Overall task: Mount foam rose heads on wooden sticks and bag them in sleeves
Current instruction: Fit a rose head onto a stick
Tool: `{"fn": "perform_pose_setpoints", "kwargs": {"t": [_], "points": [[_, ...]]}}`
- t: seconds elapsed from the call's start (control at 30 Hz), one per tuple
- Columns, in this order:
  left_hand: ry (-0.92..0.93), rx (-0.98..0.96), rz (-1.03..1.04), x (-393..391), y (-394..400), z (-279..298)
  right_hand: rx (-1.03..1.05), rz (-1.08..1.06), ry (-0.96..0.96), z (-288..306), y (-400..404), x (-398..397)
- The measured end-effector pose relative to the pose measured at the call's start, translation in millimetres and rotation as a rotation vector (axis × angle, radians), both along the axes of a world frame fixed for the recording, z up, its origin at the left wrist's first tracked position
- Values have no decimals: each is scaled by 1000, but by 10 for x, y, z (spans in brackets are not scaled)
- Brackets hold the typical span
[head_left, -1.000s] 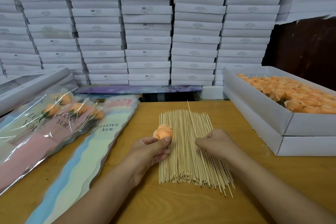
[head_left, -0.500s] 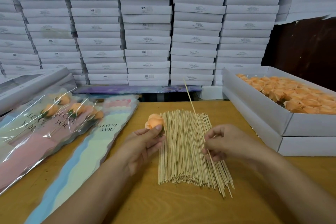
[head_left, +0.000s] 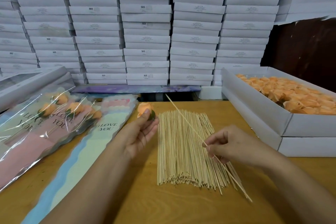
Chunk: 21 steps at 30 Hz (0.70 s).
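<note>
Foam, soft and crushable, the orange rose head [head_left: 144, 109] is pinched lightly at its green base by the left hand [head_left: 140, 136]; 1 thin, snappable stick [head_left: 183, 116] is pinched near mid-length by the right hand [head_left: 229, 145], above the stick pile [head_left: 181, 151].

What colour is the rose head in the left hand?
Peach orange with a dark green base; the rose head shows in the head view, pinched by the left hand.

Rose head [head_left: 144, 109] in L hand [head_left: 140, 135], stick [head_left: 185, 120] pinched in R hand [head_left: 229, 146], prob over stick pile [head_left: 181, 149]
</note>
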State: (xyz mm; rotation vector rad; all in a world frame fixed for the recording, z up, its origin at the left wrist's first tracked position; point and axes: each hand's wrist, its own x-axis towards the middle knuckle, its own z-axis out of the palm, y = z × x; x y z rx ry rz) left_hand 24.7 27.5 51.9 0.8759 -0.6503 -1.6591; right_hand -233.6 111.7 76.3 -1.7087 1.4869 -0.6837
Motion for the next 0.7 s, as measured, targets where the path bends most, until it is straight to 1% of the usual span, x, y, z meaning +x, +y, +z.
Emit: {"fn": "perform_pose_setpoints", "kwargs": {"t": [0.1, 0.47, 0.7], "points": [[41, 0, 18, 9, -19, -8, 19, 28, 29, -22, 14, 27], [68, -1, 71, 89, -34, -41, 82, 87, 128, -44, 36, 110], [82, -2, 72, 85, -9, -46, 80, 87, 135, -64, 41, 112]]}}
